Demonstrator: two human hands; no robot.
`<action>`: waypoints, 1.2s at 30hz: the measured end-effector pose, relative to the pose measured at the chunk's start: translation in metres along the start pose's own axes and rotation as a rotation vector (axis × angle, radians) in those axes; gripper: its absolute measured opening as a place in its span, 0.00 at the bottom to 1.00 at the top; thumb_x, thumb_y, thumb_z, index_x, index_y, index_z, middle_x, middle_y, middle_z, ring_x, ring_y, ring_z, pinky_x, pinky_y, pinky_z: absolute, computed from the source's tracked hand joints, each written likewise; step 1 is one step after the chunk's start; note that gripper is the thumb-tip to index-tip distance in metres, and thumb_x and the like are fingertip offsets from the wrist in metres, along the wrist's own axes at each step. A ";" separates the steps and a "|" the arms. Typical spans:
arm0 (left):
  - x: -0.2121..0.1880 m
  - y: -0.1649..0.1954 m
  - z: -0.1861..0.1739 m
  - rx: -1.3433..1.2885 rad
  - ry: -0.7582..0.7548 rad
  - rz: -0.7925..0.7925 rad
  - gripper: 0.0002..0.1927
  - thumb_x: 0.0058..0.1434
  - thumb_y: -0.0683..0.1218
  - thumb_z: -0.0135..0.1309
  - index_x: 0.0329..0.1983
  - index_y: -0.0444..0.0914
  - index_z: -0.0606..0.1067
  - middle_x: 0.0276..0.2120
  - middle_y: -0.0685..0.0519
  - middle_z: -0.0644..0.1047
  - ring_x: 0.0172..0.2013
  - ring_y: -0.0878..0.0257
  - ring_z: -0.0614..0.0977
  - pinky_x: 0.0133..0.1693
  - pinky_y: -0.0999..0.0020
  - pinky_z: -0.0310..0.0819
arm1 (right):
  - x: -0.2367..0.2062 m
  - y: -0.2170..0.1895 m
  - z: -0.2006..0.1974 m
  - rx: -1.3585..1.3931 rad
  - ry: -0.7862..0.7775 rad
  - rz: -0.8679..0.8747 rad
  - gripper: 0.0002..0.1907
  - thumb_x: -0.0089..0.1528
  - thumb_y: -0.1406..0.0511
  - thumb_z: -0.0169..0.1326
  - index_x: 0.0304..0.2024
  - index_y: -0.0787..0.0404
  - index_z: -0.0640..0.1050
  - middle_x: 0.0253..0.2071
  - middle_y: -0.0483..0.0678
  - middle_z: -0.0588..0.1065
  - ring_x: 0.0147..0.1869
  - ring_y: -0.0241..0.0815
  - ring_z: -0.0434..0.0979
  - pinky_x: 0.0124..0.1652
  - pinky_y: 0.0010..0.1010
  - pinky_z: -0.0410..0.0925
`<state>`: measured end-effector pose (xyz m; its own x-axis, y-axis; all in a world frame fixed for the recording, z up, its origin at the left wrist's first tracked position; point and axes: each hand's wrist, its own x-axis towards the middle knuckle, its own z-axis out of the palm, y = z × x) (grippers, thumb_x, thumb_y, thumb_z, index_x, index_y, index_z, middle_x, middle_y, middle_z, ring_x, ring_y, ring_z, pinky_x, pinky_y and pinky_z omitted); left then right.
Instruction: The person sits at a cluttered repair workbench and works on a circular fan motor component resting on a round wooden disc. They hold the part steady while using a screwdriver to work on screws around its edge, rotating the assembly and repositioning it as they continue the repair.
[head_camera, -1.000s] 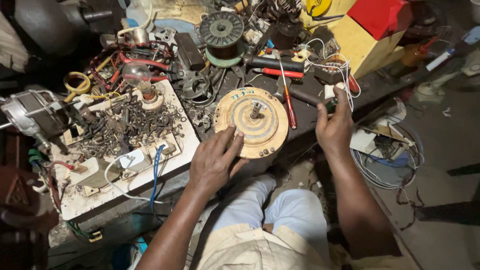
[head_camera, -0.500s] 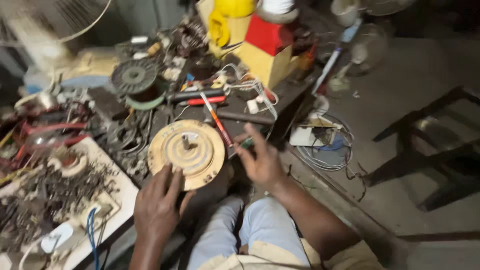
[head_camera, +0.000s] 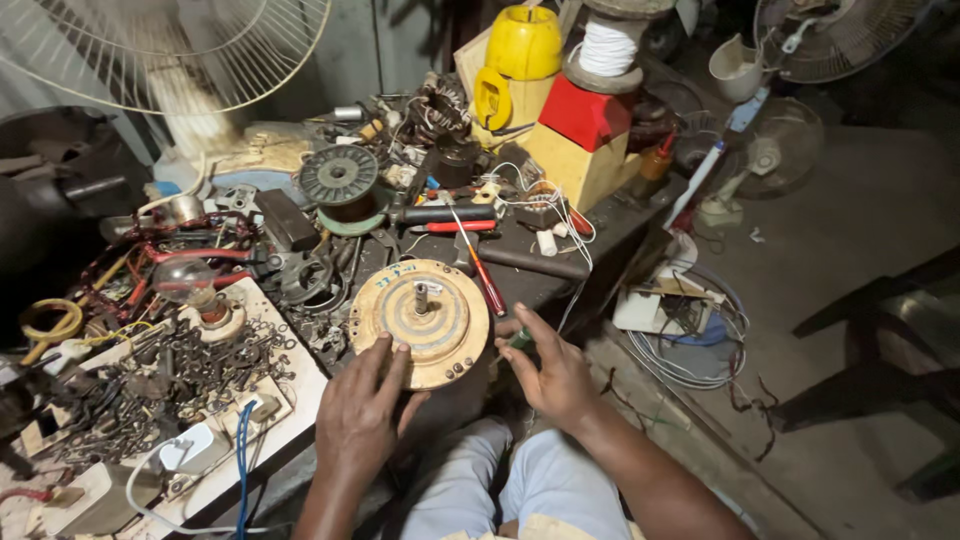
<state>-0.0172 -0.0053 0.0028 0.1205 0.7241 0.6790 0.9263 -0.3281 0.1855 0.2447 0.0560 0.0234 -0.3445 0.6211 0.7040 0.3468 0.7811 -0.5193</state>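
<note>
Left hand (head_camera: 362, 418) rests flat, fingers spread, on the round motor housing (head_camera: 421, 320); right hand (head_camera: 552, 372) pinches a small green object (head_camera: 519, 340) beside its rim

The round motor cover (head_camera: 420, 322) looks like dull, yellowed painted metal, scuffed, with a bare steel shaft (head_camera: 421, 296). Far left, the fan guard (head_camera: 190, 50) is thin glossy wire. The desk (head_camera: 560, 270) looks dark, grimy and matt.
</note>
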 end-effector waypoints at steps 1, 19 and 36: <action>0.000 0.000 0.000 0.002 -0.002 0.000 0.34 0.51 0.57 0.66 0.60 0.38 0.75 0.57 0.43 0.75 0.53 0.47 0.78 0.48 0.54 0.73 | 0.000 0.000 0.000 -0.015 -0.001 -0.004 0.36 0.65 0.75 0.58 0.72 0.60 0.60 0.52 0.55 0.80 0.50 0.46 0.86 0.48 0.33 0.78; 0.001 0.000 0.000 -0.028 -0.033 0.006 0.34 0.52 0.56 0.65 0.60 0.38 0.74 0.59 0.42 0.73 0.54 0.48 0.76 0.50 0.54 0.72 | 0.006 -0.012 0.003 -0.020 -0.034 -0.036 0.36 0.64 0.74 0.59 0.71 0.60 0.60 0.50 0.55 0.81 0.48 0.45 0.87 0.46 0.33 0.78; -0.003 0.006 0.005 -0.051 -0.005 0.010 0.35 0.57 0.56 0.65 0.65 0.38 0.72 0.63 0.43 0.71 0.57 0.49 0.76 0.55 0.55 0.71 | 0.019 -0.023 -0.002 0.094 -0.047 -0.077 0.35 0.68 0.78 0.55 0.73 0.60 0.57 0.52 0.58 0.79 0.52 0.45 0.85 0.49 0.31 0.77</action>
<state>-0.0107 -0.0062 -0.0018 0.1310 0.7235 0.6777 0.9059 -0.3651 0.2147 0.2315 0.0501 0.0498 -0.4082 0.5595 0.7213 0.2351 0.8280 -0.5091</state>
